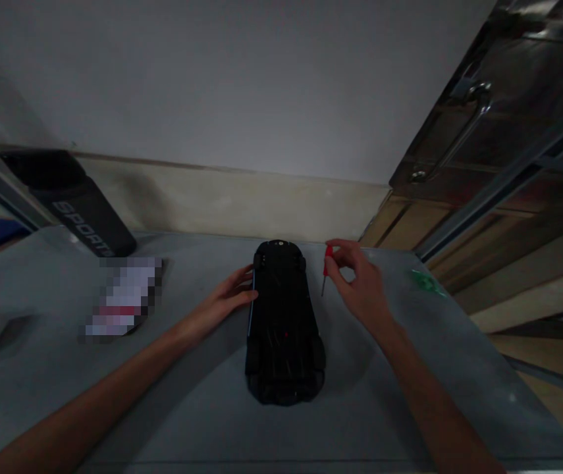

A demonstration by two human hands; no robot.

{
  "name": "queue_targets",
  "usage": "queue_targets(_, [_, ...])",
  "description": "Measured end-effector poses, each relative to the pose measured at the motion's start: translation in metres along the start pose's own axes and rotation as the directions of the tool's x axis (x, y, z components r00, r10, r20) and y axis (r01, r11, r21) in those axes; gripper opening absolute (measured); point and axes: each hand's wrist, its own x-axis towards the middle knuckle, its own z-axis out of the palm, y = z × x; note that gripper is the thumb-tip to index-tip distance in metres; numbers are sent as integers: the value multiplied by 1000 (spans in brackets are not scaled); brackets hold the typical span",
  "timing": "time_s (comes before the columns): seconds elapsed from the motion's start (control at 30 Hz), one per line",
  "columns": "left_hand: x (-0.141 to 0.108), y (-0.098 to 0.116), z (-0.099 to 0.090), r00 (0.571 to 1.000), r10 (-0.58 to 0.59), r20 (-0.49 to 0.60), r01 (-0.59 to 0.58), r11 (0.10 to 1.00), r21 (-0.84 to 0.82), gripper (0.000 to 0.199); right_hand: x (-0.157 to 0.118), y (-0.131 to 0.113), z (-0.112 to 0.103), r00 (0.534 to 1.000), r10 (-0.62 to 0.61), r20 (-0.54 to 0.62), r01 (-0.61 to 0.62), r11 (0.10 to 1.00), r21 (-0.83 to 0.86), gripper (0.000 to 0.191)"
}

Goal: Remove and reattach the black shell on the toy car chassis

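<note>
At your ten o'clock, dark-grey, black-capped cylindrical bottle (pixel 70 197): pale capitals "SPORT" (pixel 82 229) readable along its side, anything after T too blurred for you.

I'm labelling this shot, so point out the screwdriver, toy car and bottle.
Screwdriver (pixel 325 270), head view: lower part of its red handle.
Toy car (pixel 284 306), head view: middle of its underside.
Bottle (pixel 82 209), head view: its dark body.

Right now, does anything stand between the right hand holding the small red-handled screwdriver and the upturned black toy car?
Nothing visible does: only grey tabletop shows between the red-handled screwdriver in the right hand and the upturned black toy car. The left hand rests against the car's opposite side, outside that gap.
</note>
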Motion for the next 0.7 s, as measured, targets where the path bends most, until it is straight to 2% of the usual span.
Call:
queue_targets(0.07, [0,-2,0,1000,4,2,-4,1000,-9,86,-2,-12,1,994,-40,-97,44,998,35,21])
queue_targets(0.13, [1,-3,0,1000,2,-5,-3,1000,-10,87,-4,-19,3,989,-68,-130,75,996,44,21])
queue_targets(0.37, [2,-5,-1,999,-31,-34,31,999,8,88,-7,-19,5,991,-113,-71,116,993,32,19])
queue_targets(0.7, [0,1,3,999,-17,-27,16,1000,-20,84,-9,-20,6,986,-153,-60,155,987,32,20])
